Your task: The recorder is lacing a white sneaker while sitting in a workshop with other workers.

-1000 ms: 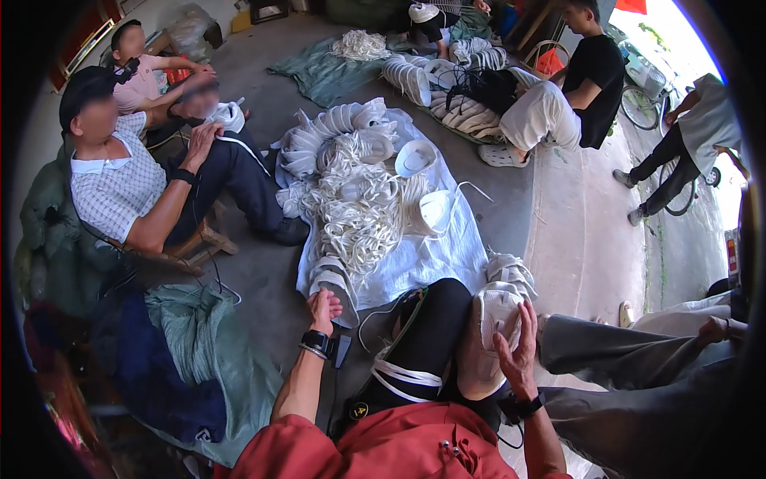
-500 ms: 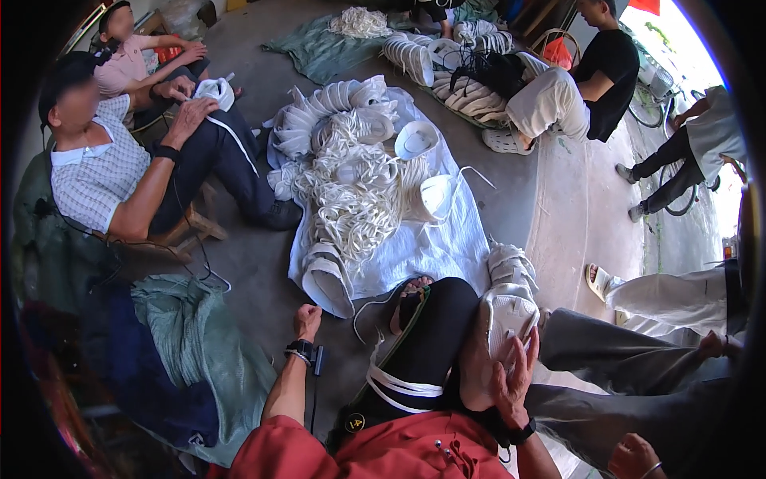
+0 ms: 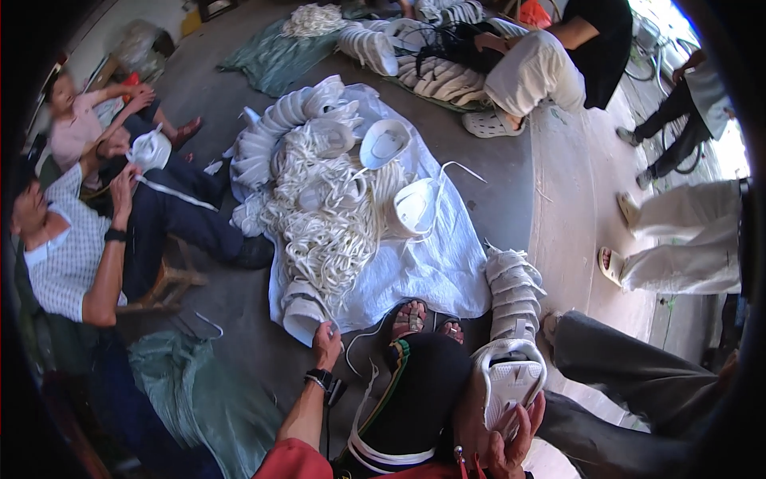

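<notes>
At the near corner of the white sheet, my left hand [image 3: 327,345] is closed on the rim of a white shoe upper [image 3: 302,313]. To the right of my leg, a row of nested white shoe uppers [image 3: 515,307] runs away from me. Its nearest upper [image 3: 511,369] shows a pale inner sole. Against the near end of that sole rests my right hand [image 3: 517,437], its fingers stretched out and slightly apart. White laces [image 3: 383,453] are looped around my dark trouser leg.
A heap of white laces [image 3: 327,215] and more uppers lie on the white sheet [image 3: 447,275]. At left, a seated person handles a white upper [image 3: 149,149]. A green sack [image 3: 191,383] lies nearer me. Other people's legs [image 3: 686,235] flank the right side.
My left hand has reached forward to the shoe upper on the sheet. My right hand stays at the nested uppers, whose near end now sits lower in view. The whole view has shifted.
</notes>
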{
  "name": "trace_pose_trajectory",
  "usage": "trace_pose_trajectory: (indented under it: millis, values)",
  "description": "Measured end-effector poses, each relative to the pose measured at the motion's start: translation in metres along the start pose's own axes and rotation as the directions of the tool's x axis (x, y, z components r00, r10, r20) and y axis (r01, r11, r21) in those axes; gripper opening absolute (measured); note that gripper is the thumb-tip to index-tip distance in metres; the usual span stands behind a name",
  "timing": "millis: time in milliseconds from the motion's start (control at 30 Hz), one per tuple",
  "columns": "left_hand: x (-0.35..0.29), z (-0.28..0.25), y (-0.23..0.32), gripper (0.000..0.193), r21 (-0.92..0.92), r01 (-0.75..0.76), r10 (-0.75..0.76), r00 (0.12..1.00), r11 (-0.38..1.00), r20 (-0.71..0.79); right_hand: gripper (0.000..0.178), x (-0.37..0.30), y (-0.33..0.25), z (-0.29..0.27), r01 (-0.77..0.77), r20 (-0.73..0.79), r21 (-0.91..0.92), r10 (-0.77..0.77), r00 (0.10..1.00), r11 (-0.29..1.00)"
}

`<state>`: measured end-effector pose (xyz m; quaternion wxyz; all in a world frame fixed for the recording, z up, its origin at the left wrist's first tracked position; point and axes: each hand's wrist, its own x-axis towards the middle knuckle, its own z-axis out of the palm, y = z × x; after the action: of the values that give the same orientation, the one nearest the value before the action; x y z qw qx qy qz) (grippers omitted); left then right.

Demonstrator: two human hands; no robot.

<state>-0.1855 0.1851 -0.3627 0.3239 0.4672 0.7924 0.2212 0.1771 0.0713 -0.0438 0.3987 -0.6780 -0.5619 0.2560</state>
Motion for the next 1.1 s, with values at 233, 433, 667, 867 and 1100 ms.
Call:
trace_pose_trajectory:
  millis: [233, 433, 667, 867, 1100]
  values:
    - [0.001, -0.022, 0.002, 0.032, 0.112, 0.031, -0.034, 0.999, 0.993, 0.025, 0.049, 0.008, 0.008, -0.006, -0.034, 0.011, -0.028, 0.034, 0.999, 0.999]
    - [0.008, -0.055, 0.021, 0.025, -0.029, -0.056, 0.055, 0.998, 0.998, -0.030, 0.059, 0.012, 0.011, -0.016, -0.019, 0.069, 0.048, 0.016, 0.997, 0.999]
    - [-0.008, -0.166, 0.073, 0.020, -0.205, 0.047, -0.070, 0.992, 0.978, -0.107, 0.059, 0.010, 0.030, -0.024, -0.258, -0.116, 0.419, 0.333, 0.936, 0.871]
    - [-0.051, -0.272, 0.122, 0.023, -0.453, 0.030, -0.159, 0.955, 0.891, -0.249, 0.052, 0.005, 0.041, -0.027, -0.371, 0.056, 0.484, 0.395, 0.917, 0.792]
    - [-0.085, -0.306, 0.210, 0.030, -0.622, -0.155, 0.005, 0.972, 0.767, -0.237, 0.053, 0.018, 0.016, -0.016, -0.253, 0.090, 0.393, 0.237, 0.967, 0.884]
